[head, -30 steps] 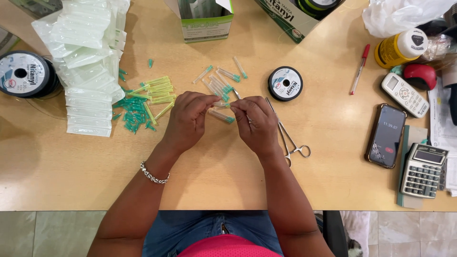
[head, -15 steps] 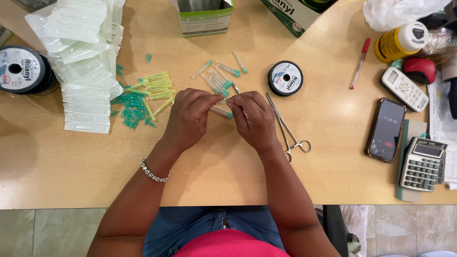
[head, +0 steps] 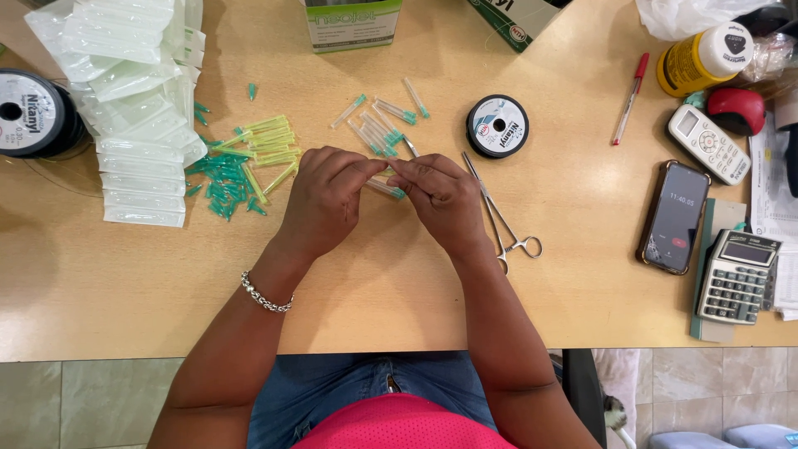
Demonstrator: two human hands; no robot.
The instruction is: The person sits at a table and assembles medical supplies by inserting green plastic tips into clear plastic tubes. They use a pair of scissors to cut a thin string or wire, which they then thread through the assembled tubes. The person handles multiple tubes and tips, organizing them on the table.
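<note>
My left hand (head: 326,199) and my right hand (head: 440,199) meet fingertip to fingertip over the wooden table (head: 399,291). Between them they pinch a small clear needle tube with a green hub (head: 389,188). What exactly lies inside the fingers is hidden. Just beyond the hands lie several more clear capped needles (head: 381,125). To the left sits a heap of green caps and yellow-green sleeves (head: 241,166). Steel forceps (head: 503,218) lie right beside my right hand.
A stack of clear blister packets (head: 137,100) fills the far left, with a big thread spool (head: 29,112) beside it. A small spool (head: 497,126), red pen (head: 630,98), yellow bottle (head: 702,58), remote (head: 708,143), phone (head: 673,216) and calculator (head: 736,276) lie right. Boxes (head: 353,21) stand at the back.
Both hands stay together over the same spot; the fingers have shifted slightly around the small needle. Only the view has drifted a little.
</note>
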